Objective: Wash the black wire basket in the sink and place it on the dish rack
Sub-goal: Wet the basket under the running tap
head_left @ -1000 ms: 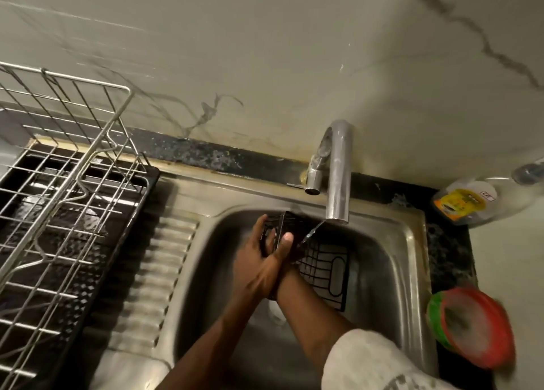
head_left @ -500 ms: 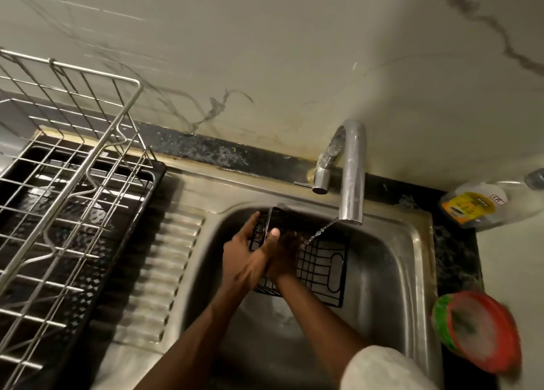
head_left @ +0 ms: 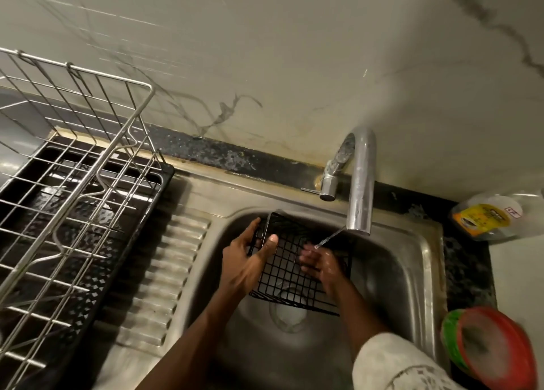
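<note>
The black wire basket (head_left: 287, 267) is held tilted inside the steel sink (head_left: 391, 275), above the drain. My left hand (head_left: 248, 255) grips its left rim, thumb on the inside and fingers behind. My right hand (head_left: 319, 261) lies flat on the mesh inside the basket, wet, with its fingers spread. A thin stream of water falls from the tap (head_left: 360, 183) onto that hand. The wire dish rack (head_left: 73, 183) stands on a black tray to the left of the sink.
A ribbed steel drainboard (head_left: 164, 272) lies between rack and sink. On the black counter at the right stand a clear bottle with a yellow label (head_left: 488, 216) and a green and red round tub (head_left: 488, 345). The marble wall rises behind the tap.
My right hand has slid right across the mesh, away from the left hand. The basket has been turned so more of its grid faces me. The view has shifted right.
</note>
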Demonstrator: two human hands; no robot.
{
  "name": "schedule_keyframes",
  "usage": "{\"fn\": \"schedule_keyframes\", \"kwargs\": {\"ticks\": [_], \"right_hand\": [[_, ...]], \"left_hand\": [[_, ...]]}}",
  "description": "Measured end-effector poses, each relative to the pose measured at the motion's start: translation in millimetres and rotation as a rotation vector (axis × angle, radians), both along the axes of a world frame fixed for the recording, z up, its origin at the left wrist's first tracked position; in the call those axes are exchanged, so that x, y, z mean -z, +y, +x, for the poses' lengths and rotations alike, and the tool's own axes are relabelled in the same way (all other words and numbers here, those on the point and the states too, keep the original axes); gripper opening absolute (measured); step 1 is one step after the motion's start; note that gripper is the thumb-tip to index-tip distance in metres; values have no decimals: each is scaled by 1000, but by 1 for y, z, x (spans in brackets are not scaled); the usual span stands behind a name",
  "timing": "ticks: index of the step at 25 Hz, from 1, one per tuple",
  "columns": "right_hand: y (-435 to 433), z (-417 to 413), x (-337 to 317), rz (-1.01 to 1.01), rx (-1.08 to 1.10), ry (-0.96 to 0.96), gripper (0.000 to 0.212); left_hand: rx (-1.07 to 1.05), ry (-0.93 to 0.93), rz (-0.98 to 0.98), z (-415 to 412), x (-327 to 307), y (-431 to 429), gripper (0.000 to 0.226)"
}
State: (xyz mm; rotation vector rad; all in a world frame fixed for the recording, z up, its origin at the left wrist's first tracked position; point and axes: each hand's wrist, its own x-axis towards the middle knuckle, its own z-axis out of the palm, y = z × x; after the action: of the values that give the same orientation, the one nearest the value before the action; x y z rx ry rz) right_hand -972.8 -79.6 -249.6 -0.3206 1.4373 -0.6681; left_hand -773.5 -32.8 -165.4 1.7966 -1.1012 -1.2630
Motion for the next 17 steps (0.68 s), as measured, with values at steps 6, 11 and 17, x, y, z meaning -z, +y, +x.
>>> {"fn": "schedule_keyframes", "kwargs": {"ticks": [6, 11, 17], "right_hand": [[-2, 27, -17, 59, -37, 117, 24], [2, 59, -30, 46, -253, -262, 34], [14, 13, 5, 49, 22, -173, 32]], "left_hand": [[35, 6, -26, 0, 12, -2, 67], [9, 86, -2, 0, 19, -3, 79], [16, 44, 5, 8, 30, -2, 72]]}}
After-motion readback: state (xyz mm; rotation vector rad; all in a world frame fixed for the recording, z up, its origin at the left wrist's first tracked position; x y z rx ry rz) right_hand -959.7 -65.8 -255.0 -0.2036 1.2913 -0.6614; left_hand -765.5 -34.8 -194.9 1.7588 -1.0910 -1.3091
